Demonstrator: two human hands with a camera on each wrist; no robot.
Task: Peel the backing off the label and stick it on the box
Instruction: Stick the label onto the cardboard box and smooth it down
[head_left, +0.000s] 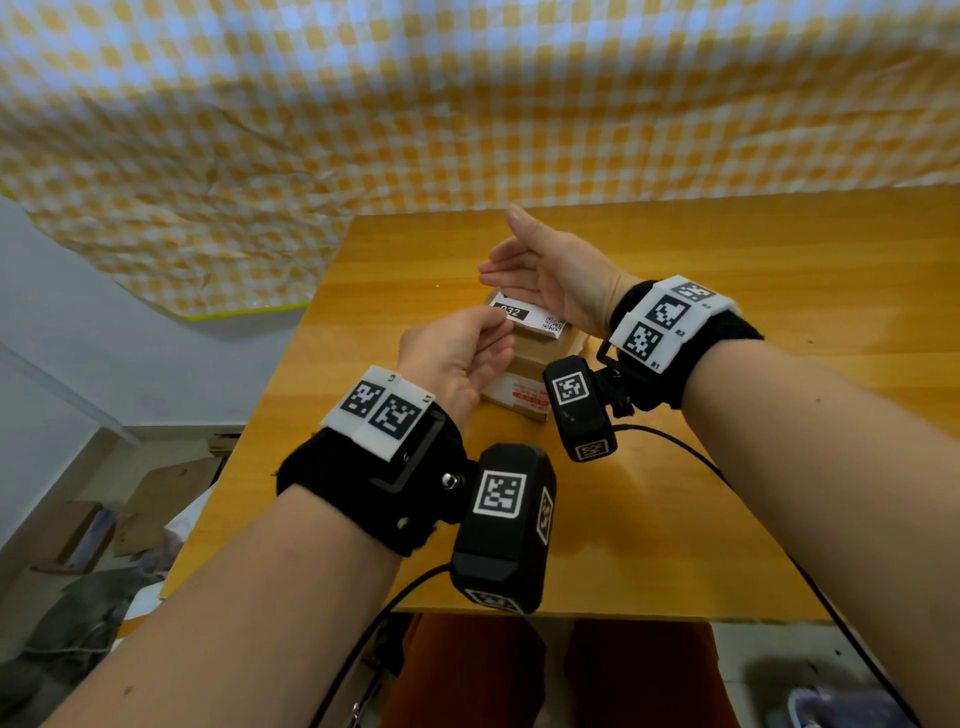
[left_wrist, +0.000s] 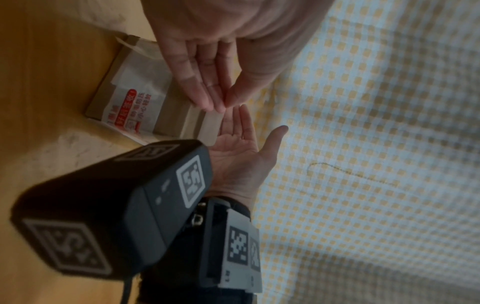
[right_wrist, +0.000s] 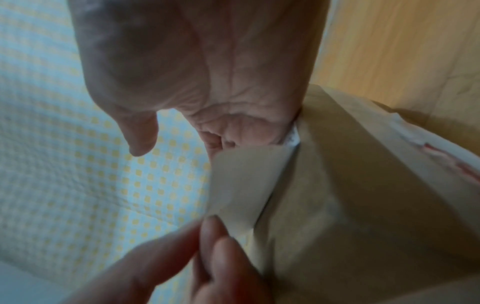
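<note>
2 hands meet over the box (head_left: 524, 364) on the table (head_left: 727, 415). Left hand (head_left: 457, 358) pinches the label's (head_left: 530, 317) near edge, palm up; right hand (head_left: 545, 275), fingers straight and unclenched, presses its far side onto the box top.

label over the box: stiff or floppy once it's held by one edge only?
Likely floppy: the label is a thin sheet, and in the right wrist view it bows between the left hand and the box. Probably very light. Its underside may cling to the right hand beside it.
</note>
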